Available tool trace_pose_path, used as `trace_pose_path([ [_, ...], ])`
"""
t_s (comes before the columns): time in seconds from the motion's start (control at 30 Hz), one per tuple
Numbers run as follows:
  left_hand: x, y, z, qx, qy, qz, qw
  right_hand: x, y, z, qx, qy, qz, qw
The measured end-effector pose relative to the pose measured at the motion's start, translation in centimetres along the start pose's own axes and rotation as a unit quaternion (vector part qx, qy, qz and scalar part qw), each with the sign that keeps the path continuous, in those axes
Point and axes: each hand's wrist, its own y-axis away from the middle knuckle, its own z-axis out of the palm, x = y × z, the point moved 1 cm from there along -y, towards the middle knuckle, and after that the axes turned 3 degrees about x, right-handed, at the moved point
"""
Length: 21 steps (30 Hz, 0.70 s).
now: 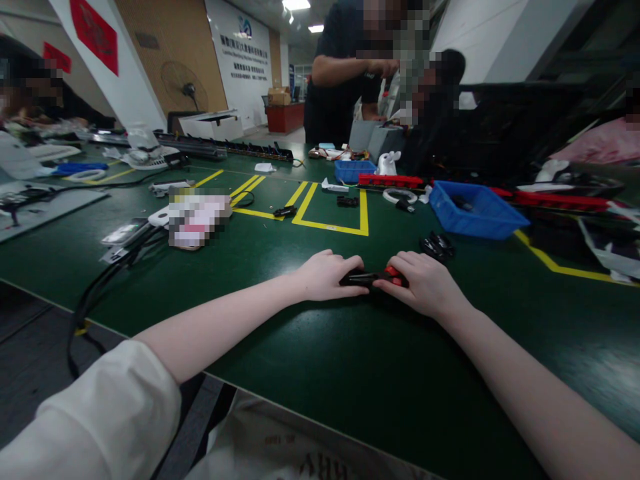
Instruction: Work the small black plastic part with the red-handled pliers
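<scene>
Both grips closed on black-red part

Dim overall, ceiling lights glaring (edges warped).

Honestly not much here you can actually read. The big white wall panel at the back has a small blue logo at the top and a few rows of dark lettering under it, but it's way too small and blurry to make out a single word. The red banners hanging on the white slanted column on the left look like they carry characters, can't read those either. At the bottom edge there's a pale plastic bag with reddish-brown print, seen upside down, looks like letters something like "RHA", cut off and fuzzy, so I wouldn't swear to it.
</scene>
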Motion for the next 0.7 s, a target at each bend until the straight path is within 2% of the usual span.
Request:
trace_pose_path([
  [0.7, 0.08, 0.07, 0.01, 0.001, -0.022, -0.004, 1.000, 0.01, 0.01, 0.12, -0.015, -0.010, -0.014, 1.000],
])
